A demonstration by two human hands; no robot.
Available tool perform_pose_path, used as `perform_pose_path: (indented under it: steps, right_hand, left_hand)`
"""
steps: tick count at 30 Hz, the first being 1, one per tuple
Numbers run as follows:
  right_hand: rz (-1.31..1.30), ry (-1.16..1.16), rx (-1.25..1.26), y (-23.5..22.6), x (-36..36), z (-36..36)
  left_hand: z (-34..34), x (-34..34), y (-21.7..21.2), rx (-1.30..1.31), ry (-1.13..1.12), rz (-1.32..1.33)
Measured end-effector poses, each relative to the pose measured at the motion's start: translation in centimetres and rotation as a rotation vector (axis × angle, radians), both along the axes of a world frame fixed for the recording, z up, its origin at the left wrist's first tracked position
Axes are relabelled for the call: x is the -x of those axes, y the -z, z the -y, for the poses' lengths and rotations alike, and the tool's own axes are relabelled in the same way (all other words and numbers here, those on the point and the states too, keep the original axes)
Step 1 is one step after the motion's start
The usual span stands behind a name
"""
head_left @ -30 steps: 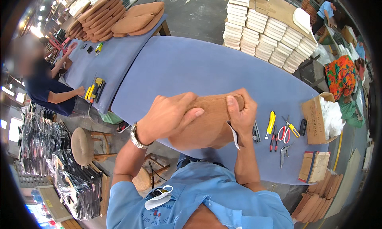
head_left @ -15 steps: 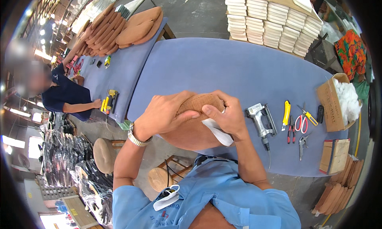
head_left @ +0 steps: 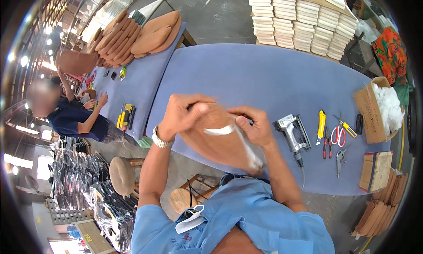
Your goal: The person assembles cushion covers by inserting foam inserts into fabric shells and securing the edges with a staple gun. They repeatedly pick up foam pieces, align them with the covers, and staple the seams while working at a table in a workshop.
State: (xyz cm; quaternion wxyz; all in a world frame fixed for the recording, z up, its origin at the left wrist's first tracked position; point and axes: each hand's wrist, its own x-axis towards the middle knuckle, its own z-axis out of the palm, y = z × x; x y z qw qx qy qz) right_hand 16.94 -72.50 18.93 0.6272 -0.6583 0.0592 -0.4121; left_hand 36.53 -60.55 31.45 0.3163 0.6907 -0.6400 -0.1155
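A brown upholstered seat cushion [head_left: 211, 143] stands tilted on its edge in front of me, smeared by motion. A white strip [head_left: 220, 130] shows on its face, and whitish material [head_left: 252, 152] runs down its right side. My left hand [head_left: 187, 115], with a metal watch on the wrist, is closed over the cushion's upper left edge, thumb on the near face. My right hand [head_left: 252, 125] curls at the upper right edge, fingertips partly hidden. To the right of that hand a silver staple gun [head_left: 291, 132] lies with its hose attached.
Right of the staple gun lie a yellow utility knife [head_left: 321, 127], red-handled pliers [head_left: 327, 146], scissors [head_left: 338, 136] and an air gun [head_left: 340, 161]. A carton of white stuffing [head_left: 372, 115] stands beyond. At left, a person [head_left: 81, 119] works by stacked brown cushions [head_left: 116, 40].
The cushion has turned, showing more of its brown face and a white strip. My left hand has risen slightly. At left, the co-worker has lifted a hand, and a brown cushion appears raised.
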Motion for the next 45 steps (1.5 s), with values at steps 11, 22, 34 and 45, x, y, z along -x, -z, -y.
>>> perform_pose_path:
  steps: [11, 22, 34, 45]
  right_hand:
    - [-0.294, 0.46, -0.179, -0.5, -9.9, 1.2]
    - [-0.569, 0.706, -0.243, 7.1, -11.1, 12.5]
    - [-0.747, 0.467, -0.15, 8.1, -12.5, 17.2]
    - [-0.492, 0.448, -0.331, 9.6, -12.8, 14.9]
  left_hand:
    - [16.1, -8.4, 12.8, -0.019, -0.279, -0.695]
    - [26.6, -8.2, 21.9, -0.347, 0.026, -0.926]
    - [26.2, -8.7, 25.7, -0.292, 0.067, -1.196]
    - [25.2, -9.3, 24.5, -0.127, 0.07, -1.033]
